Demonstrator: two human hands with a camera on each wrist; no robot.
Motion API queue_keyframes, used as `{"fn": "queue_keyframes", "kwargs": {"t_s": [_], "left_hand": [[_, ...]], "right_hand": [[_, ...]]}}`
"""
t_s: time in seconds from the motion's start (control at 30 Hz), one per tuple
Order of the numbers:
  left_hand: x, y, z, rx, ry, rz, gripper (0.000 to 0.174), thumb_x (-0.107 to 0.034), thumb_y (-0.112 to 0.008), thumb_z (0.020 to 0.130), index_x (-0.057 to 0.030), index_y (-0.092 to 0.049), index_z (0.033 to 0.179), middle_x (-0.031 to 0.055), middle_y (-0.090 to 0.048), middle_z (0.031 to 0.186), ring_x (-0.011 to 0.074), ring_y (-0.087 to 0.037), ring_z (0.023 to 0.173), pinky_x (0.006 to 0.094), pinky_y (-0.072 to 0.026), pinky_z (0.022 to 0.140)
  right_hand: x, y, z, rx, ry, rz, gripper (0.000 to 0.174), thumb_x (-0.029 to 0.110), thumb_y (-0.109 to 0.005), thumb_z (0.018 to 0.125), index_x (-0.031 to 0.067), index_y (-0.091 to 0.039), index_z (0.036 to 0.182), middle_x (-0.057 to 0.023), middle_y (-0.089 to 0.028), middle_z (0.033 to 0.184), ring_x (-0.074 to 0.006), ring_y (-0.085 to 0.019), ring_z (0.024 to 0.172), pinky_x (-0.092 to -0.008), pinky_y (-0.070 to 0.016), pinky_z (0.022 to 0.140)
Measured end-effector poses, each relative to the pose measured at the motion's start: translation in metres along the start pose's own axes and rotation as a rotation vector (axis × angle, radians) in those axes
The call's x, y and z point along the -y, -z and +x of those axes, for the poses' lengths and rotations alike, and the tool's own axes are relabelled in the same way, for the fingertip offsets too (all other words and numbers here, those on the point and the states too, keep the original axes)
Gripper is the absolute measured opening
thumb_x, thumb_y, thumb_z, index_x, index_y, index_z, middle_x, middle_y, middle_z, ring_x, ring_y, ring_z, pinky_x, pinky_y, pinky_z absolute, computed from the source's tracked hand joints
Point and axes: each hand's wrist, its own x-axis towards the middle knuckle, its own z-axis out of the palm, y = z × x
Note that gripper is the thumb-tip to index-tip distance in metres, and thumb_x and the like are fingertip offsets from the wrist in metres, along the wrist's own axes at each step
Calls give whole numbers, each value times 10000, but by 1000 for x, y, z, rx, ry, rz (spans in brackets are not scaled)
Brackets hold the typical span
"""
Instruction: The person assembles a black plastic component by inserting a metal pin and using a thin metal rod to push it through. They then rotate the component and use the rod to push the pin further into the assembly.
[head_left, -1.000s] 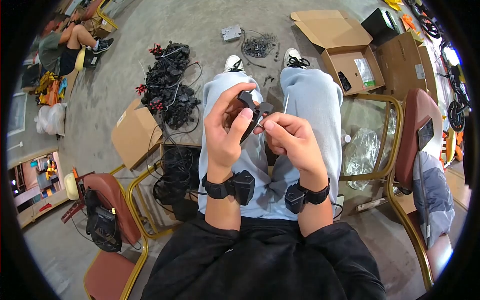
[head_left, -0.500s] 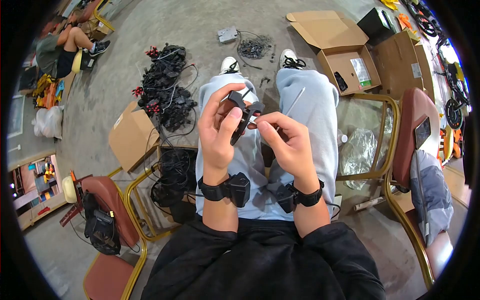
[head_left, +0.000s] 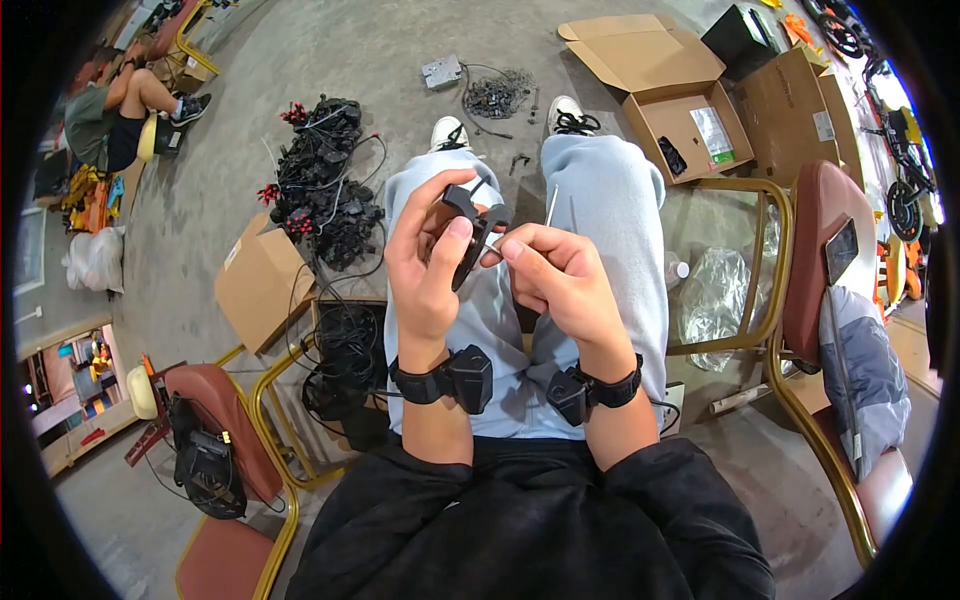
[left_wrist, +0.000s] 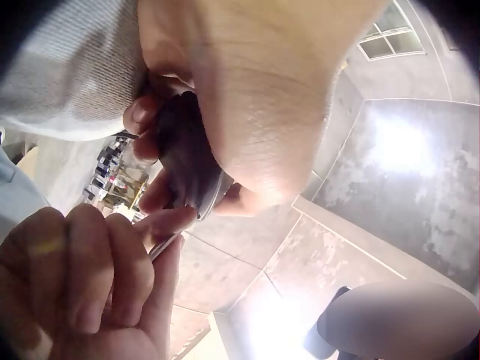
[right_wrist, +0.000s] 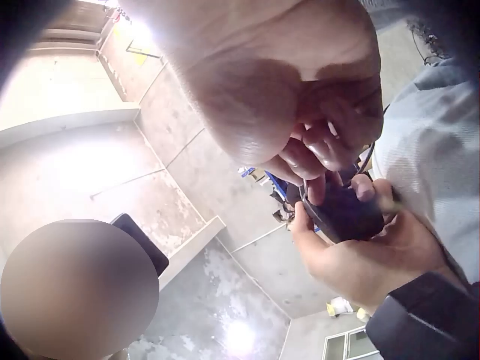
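Observation:
Over the lap, my left hand (head_left: 425,265) holds a black forked plastic part (head_left: 461,203), thumb on the near side and fingers behind it. My right hand (head_left: 562,275) pinches a thin silver hex key (head_left: 552,206) between thumb and forefinger. One end of the key points up past the knuckles; the other reaches the side of the black part. In the left wrist view the dark part (left_wrist: 184,150) lies in the left palm, the right fingertips close beside it. The right wrist view shows the right fingers overlapping the part (right_wrist: 346,214); they hide the key's tip.
A heap of black parts and cables (head_left: 330,185) lies on the floor to the left. Ahead are a grey metal box (head_left: 441,72) and small loose pieces (head_left: 495,95). An open cardboard box (head_left: 690,130) stands at right; chairs (head_left: 830,260) flank both sides. Another person (head_left: 125,110) sits far left.
The key's long end swung out to the right half a second ago and now stands more upright again. Both hands keep their hold and appear slightly further left in the view.

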Motion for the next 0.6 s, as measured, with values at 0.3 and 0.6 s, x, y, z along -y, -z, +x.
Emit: {"fn": "queue_keyframes", "kwargs": {"t_s": [0.3,0.6], "left_hand": [[-3,-2,1,-44,62,4,430,-234,-451,836,9,-488,1189,102,-616,832,124,-601,685,197,-452,594],[0,-3,3,-59,68,-42,426,-274,-442,850,-3,-492,1175,95,-619,795,87,-545,608,180,-389,513]], "right_hand": [[-5,-8,-2,-154,328,-532,116,111,-581,879,1,-618,887,23,-529,622,-39,-418,522,-213,-352,475],[-11,-8,3,-221,595,-832,93,68,-605,842,10,-630,909,-60,-630,745,-82,-482,548,-226,-396,510]]}}
